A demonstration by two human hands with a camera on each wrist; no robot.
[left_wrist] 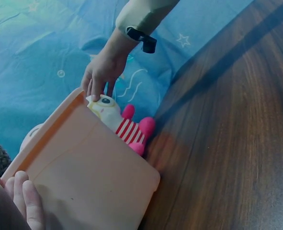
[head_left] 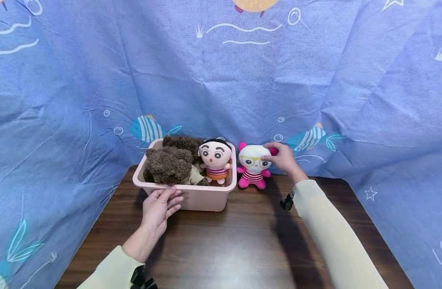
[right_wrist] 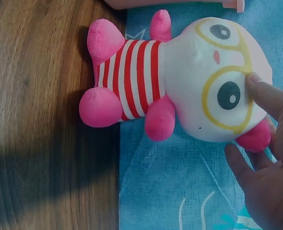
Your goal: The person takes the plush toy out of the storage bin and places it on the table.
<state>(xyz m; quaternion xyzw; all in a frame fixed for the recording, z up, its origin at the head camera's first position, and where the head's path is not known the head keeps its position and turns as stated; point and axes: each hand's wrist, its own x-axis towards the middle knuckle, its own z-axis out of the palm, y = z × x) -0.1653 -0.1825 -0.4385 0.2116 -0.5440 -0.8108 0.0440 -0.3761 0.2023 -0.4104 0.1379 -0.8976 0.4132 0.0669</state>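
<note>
The right hand [head_left: 283, 159] grips a white-headed plush toy [head_left: 254, 165] by one side of its head. Its thumb lies on the face by the yellow glasses, with fingers around the pink ear [right_wrist: 256, 136]. The toy has pink limbs and a red-and-white striped body, and stands upright beside a pale pink bin [head_left: 199, 200]. At the bin's front rim the left hand [head_left: 159, 208] holds on, thumb at the rim and fingers [left_wrist: 31, 201] against the outer wall. Inside the bin are a curly brown plush toy [head_left: 170, 164] and a boy doll [head_left: 215, 158] with black hair.
A dark wooden table [head_left: 221, 245] carries the bin and the plush toy near its back edge. Behind and at both sides hangs a blue cloth [head_left: 221, 88] printed with fish and stars.
</note>
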